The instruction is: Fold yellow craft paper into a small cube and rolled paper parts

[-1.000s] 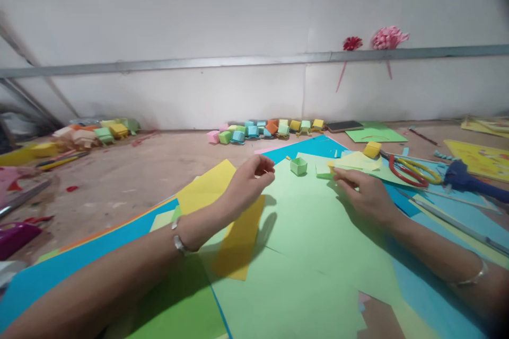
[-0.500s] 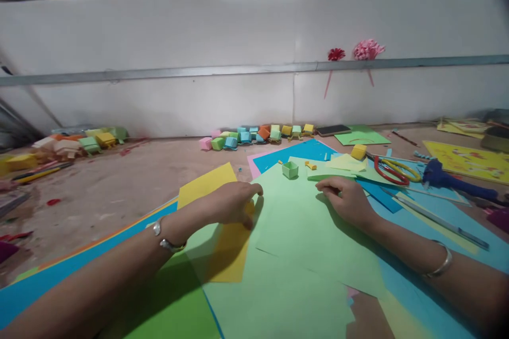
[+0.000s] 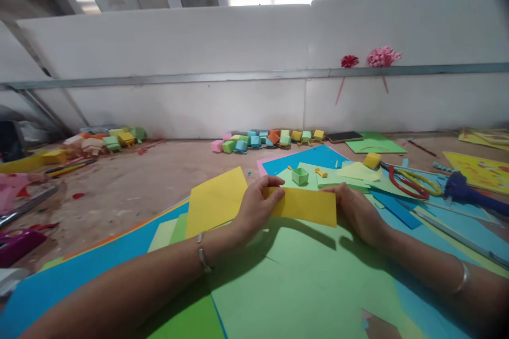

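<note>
A yellow paper strip [image 3: 306, 205] is stretched between my two hands, just above a pale green paper sheet [image 3: 294, 280]. My left hand [image 3: 258, 204] pinches its left end between thumb and fingers. At the strip's right end, my right hand [image 3: 356, 212] closes on the edge. Beyond the strip stand a small open green paper box [image 3: 299, 176] and a folded orange-yellow paper piece [image 3: 321, 172]. A larger yellow paper sheet [image 3: 217, 198] lies left of my left hand.
Red-handled scissors [image 3: 409, 185], a yellow paper cube [image 3: 372, 160] and a dark blue tool [image 3: 473, 190] lie to the right. Several folded paper cubes [image 3: 254, 141] line the wall. A phone [image 3: 344, 136] rests beside them. At left are more paper cubes [image 3: 111, 142] and a purple object [image 3: 19, 246].
My left hand has picked up the yellow strip from the sheets and carried it right. My right hand now grips its other end. The view has shifted slightly left.
</note>
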`<state>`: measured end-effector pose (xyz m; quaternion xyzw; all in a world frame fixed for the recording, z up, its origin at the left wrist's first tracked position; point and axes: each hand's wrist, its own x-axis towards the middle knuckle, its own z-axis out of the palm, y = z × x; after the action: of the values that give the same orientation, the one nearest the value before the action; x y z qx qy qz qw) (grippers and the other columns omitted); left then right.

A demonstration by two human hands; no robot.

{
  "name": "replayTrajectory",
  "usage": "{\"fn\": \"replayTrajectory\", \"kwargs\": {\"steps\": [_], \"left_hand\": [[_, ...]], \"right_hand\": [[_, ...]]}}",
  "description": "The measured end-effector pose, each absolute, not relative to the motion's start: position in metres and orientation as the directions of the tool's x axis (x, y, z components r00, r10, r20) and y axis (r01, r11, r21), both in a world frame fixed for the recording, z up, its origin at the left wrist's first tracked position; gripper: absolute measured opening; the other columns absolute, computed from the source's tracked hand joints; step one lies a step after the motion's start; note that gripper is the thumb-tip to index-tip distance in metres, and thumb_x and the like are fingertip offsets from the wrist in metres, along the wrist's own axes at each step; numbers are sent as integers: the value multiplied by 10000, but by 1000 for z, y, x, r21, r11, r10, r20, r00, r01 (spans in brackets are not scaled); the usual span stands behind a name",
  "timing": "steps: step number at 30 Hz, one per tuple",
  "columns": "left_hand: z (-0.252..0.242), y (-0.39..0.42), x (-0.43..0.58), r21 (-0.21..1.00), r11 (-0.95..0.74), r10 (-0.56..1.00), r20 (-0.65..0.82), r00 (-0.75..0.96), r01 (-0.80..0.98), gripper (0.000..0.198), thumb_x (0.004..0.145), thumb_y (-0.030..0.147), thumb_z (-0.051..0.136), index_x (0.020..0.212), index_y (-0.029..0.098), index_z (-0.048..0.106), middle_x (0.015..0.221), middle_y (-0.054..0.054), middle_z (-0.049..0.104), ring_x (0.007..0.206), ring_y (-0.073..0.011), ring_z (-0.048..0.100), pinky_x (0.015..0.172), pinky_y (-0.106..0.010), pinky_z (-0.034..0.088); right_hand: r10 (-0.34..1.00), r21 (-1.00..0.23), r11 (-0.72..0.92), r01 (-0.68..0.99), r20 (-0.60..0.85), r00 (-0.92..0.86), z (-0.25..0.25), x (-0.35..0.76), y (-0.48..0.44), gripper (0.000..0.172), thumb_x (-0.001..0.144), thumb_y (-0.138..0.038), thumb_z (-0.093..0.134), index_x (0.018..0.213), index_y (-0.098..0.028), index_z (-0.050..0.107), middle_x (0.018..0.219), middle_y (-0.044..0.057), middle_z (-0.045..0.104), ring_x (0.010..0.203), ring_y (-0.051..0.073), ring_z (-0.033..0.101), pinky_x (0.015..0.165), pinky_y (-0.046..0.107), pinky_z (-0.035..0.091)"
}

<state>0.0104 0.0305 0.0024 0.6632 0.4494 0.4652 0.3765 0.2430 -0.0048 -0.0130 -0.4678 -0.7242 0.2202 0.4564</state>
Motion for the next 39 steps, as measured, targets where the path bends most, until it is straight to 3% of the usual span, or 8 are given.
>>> {"fn": "replayTrajectory", "kwargs": {"steps": [3, 9, 14, 20, 26, 28, 31, 39], "left_hand": [[-7, 30, 10, 909, -323, 942, 282, 182, 262, 173, 748, 276, 628, 888, 181, 662, 925, -60, 693, 879, -207, 633, 729, -307, 517], [-8, 28, 8, 876, -357, 921, 273, 277, 324, 198, 754, 282, 630, 912, 175, 683, 881, -63, 710, 796, -199, 640, 688, -308, 518], [-12, 32, 6, 762, -470, 859, 279, 430, 446, 106, 771, 230, 612, 762, 176, 703, 723, -35, 687, 639, -157, 597, 591, -261, 481], [-13, 36, 3, 611, -618, 772, 353, 529, 494, 145, 764, 93, 596, 761, 177, 714, 727, -24, 682, 629, -131, 574, 572, -221, 442], [-17, 35, 2, 483, -720, 687, 396, 609, 498, 170, 798, 66, 544, 765, 158, 683, 750, -37, 656, 651, -137, 552, 582, -232, 417], [-16, 32, 2, 447, -745, 661, 403, 632, 494, 160, 788, 68, 531, 743, 157, 656, 749, -42, 643, 684, -158, 550, 592, -249, 412], [-13, 26, 2, 407, -771, 633, 398, 664, 490, 103, 731, 76, 572, 749, 164, 623, 775, -39, 641, 744, -186, 546, 636, -285, 407], [-12, 23, 1, 329, -803, 592, 343, 729, 497, 106, 769, 80, 559, 715, 170, 548, 698, -6, 619, 670, -160, 488, 601, -263, 329]], "right_hand": [[906, -794, 416, 444, 401, -131, -16, 241, -9, 465, 970, -482, 385, 989, -144, 703, 802, 87, 704, 630, 185, 632, 521, 280, 505], [858, -612, 474, 633, 483, -176, -12, 244, -7, 141, 778, -229, 603, 836, -158, 711, 772, 56, 709, 597, 153, 577, 523, 260, 453], [840, -578, 518, 631, 480, -251, -13, 252, -1, 148, 792, -181, 561, 755, -166, 704, 701, 36, 691, 590, 149, 590, 538, 261, 457], [773, -436, 596, 675, 540, -334, -16, 255, 1, 110, 817, -175, 624, 847, -176, 730, 866, 75, 703, 827, 212, 637, 722, 332, 505], [768, -340, 625, 703, 429, -475, -16, 254, 1, 239, 752, -279, 768, 953, -165, 708, 791, 51, 660, 771, 211, 580, 671, 320, 441], [748, -321, 654, 685, 410, -522, -15, 253, 0, 109, 782, -253, 739, 846, -173, 703, 766, 44, 644, 755, 197, 558, 650, 304, 403], [693, -262, 703, 661, 462, -553, -16, 251, -2, 131, 839, -156, 633, 711, -171, 655, 735, 38, 628, 723, 172, 525, 636, 299, 350], [586, -11, 727, 687, 532, -612, -18, 245, -12, 197, 882, -114, 518, 725, -160, 628, 739, 40, 615, 729, 169, 493, 649, 314, 304]]}}
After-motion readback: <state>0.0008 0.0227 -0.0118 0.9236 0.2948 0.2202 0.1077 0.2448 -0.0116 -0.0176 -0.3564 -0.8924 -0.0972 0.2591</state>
